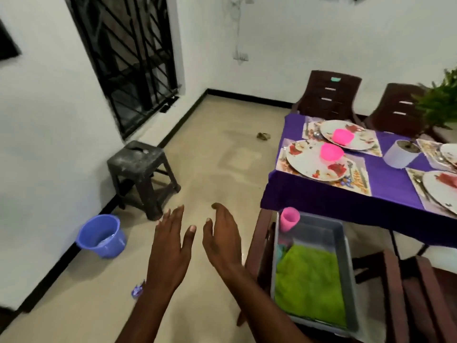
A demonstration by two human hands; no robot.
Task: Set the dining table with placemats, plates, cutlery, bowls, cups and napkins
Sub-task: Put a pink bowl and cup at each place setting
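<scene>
on my feed, going from the left, i see a blue bucket (101, 235) on the floor against the wall and a dark stool (141, 174) just behind it. next come the two hands, held out over bare floor. the left hand (170, 246) is flat, fingers straight and slightly spread, holding nothing. the right hand (223, 240) is beside it, apart from it, turned edge-on with fingers straight and thumb out, also holding nothing.

to the right of the right hand, near but not touching it, a grey tub (346, 268) sits on a dark chair. a pink cup (289, 219) stands upright in the tub's far left corner, and a lime green cloth (311, 285) fills the tub's near part.

beyond the tub is the table under a purple tablecloth (346, 204), well apart from both hands. at its left end lies a patterned placemat (356, 180) carrying a white floral plate (314, 160), with a pink bowl (331, 151) on the plate's far side and cutlery on the mat just right of the plate. behind it a second plate (351, 134) holds a second pink bowl (343, 136). further right a white pot (400, 157) stands on the cloth, and two more plates on mats are cut off by the frame's right edge.
</scene>
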